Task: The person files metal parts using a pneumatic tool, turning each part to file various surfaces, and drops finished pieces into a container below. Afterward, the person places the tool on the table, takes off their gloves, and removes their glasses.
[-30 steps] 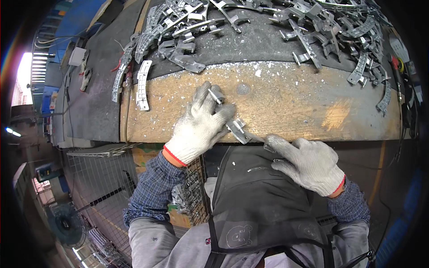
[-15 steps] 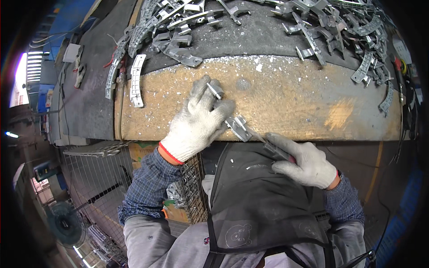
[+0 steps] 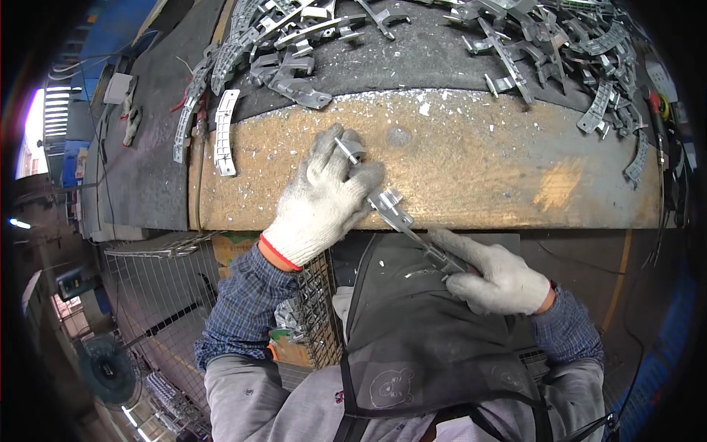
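My left hand, in a white knit glove with a red cuff, is closed on a grey metal bracket at the bench's front edge. One end of the bracket sticks out past the fingers on the far side; its middle is hidden under the palm. A dark-handled tool with a thin blade is gripped in my gloved right hand, index finger along the handle. Its blade meets the near end of the bracket. Whether it is a knife or a file I cannot make out.
Piles of metal brackets lie on the dark mat at the far side. A curved, slotted metal strip rests on the wooden board, among pale flakes. A wire basket stands below the bench, by my left forearm.
My right hand has shifted slightly left and nearer to me, and the tool's handle has turned with it. The left hand and the bracket have moved only a little.
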{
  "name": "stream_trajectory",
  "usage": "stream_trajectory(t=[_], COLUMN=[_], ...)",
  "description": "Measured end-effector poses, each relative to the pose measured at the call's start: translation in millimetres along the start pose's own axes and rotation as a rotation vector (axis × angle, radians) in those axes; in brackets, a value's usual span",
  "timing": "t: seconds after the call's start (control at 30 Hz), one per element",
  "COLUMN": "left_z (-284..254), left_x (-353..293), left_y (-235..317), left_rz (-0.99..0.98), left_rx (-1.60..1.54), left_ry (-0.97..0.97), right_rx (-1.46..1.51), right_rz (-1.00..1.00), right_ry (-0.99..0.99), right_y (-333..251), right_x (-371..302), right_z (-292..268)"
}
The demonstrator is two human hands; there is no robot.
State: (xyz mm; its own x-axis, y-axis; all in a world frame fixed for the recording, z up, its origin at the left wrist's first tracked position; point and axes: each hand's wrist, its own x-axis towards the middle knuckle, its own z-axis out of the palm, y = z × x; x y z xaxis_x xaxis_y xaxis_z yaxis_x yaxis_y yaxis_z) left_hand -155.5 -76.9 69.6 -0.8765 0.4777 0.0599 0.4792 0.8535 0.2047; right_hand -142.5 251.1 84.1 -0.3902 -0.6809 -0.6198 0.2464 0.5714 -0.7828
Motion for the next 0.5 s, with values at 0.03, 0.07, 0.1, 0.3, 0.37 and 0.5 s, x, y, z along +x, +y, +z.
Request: stream_trajectory(t=[0.03, 0.07, 0.1, 0.3, 0.37, 0.5], left_z=[-0.3, -0.5, -0.7, -0.2, 0.3, 0.2], left_x=[-0.4, -1.0, -1.8, -4.3, -3.9, -2.9], left_y=[0.6, 1.1, 1.6, 2.7, 2.8, 1.9], left_rz=[0.003, 0.004, 0.004, -0.009, -0.015, -0.01], left_rx=[-0.001, 0.001, 0.001, 0.0, 0.003, -0.021], left_ry=[-0.006, -0.001, 0.0, 0.0, 0.002, 0.012], right_rx=[-0.008, -0.097, -0.208, -0.15, -0.145, -0.111], right_rz=[-0.013, -0.117, -0.173, -0.081, -0.063, -0.085], right_ry=[0.011, 0.113, 0.205, 0.232, 0.217, 0.196], right_y=[0.7, 1.7, 3.1, 7.6, 7.1, 5.4], right_x=[-4.4, -8.2, -11.3, -17.2, -14.5, -9.6], right_z=[4.6, 9.7, 14.7, 24.1, 22.5, 21.3])
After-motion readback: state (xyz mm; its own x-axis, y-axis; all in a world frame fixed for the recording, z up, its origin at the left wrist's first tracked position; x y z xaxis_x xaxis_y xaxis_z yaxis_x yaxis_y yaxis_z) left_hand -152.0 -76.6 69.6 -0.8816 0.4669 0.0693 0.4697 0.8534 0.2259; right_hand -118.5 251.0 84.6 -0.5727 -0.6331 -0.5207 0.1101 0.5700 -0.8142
